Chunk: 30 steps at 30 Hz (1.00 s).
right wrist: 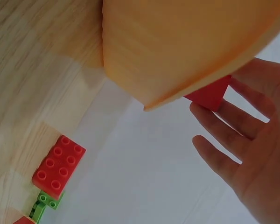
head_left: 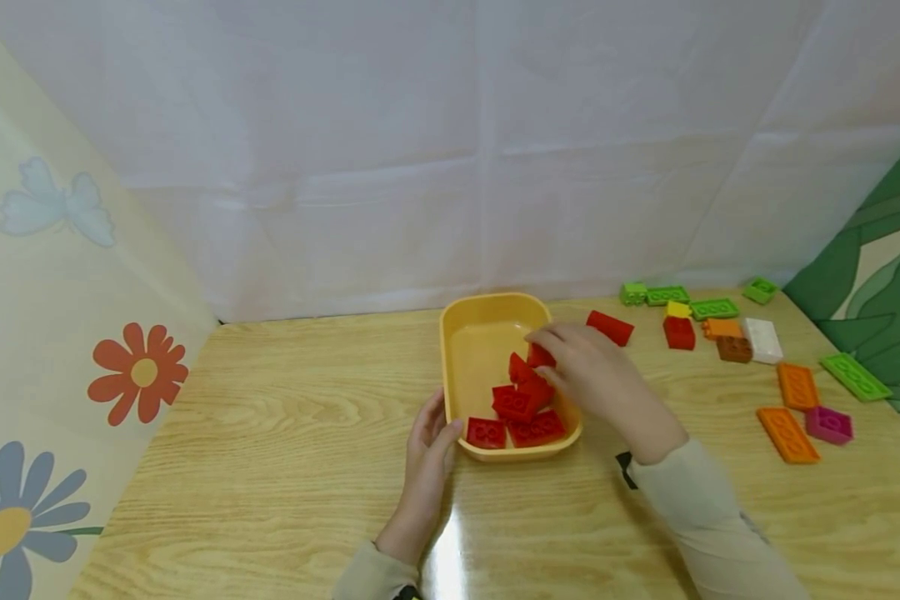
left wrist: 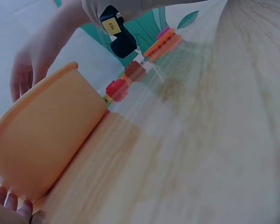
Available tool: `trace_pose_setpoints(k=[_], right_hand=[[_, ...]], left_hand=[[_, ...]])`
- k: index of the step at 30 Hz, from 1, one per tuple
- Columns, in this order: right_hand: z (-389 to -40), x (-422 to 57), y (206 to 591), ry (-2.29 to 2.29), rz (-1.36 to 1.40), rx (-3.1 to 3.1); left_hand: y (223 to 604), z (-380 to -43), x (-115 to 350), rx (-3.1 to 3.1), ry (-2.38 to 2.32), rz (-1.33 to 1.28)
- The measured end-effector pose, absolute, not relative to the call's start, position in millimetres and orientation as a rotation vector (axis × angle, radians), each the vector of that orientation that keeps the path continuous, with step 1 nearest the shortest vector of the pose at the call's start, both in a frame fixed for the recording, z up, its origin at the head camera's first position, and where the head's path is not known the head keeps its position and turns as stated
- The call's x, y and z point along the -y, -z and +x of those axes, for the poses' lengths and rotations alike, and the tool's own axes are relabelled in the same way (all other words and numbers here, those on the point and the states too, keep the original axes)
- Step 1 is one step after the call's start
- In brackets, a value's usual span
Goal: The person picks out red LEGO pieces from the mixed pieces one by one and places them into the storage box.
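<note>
A yellow plastic tub (head_left: 480,333) stands on the table with several red toy bricks (head_left: 512,402) piled in its near half. At its near left corner my left hand (head_left: 427,442) holds the tub, thumb at the rim and fingers along the outer wall; its fingertips (left wrist: 11,201) show low against the tub in the left wrist view. Reaching over the right rim, my right hand (head_left: 596,371) grips a red brick (right wrist: 210,93) with its fingers. The thumb's contact with that brick is hidden behind the tub in the right wrist view.
To the right of the tub lies another red brick (head_left: 610,328). Farther right are scattered green, yellow, orange, brown, white and magenta pieces, among them an orange plate (head_left: 787,435) and a white brick (head_left: 762,340). A pale cloth (head_left: 345,167) hangs behind the table.
</note>
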State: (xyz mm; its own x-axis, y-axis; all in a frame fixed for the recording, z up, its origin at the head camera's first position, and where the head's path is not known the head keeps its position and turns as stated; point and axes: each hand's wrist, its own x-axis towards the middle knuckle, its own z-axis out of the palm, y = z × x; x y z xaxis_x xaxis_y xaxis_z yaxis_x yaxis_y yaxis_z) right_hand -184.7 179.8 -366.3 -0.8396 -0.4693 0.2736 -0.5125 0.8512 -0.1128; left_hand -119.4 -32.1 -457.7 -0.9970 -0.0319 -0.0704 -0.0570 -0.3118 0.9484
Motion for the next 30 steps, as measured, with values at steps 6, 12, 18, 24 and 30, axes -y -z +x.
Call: trace_pose_setpoints(k=[6, 12, 18, 24, 30], right_hand=[[-185, -174, 372, -0.225, 0.768, 2.816], [-185, -167, 376, -0.224, 0.806, 2.819], [-184, -163, 380, -0.234, 0.813, 2.835], [-184, -164, 381, -0.236, 0.832, 2.817], [-183, -165, 379, -0.272, 0.822, 2.844]], left_hand=[[458, -120, 32, -1.853, -2.519, -0.114], [459, -120, 32, -1.877, -2.515, -0.092], [458, -120, 32, -1.849, -2.533, -0.097], [458, -120, 32, -1.858, -2.539, -0.091], [457, -120, 31, -1.844, -2.541, -0.109]])
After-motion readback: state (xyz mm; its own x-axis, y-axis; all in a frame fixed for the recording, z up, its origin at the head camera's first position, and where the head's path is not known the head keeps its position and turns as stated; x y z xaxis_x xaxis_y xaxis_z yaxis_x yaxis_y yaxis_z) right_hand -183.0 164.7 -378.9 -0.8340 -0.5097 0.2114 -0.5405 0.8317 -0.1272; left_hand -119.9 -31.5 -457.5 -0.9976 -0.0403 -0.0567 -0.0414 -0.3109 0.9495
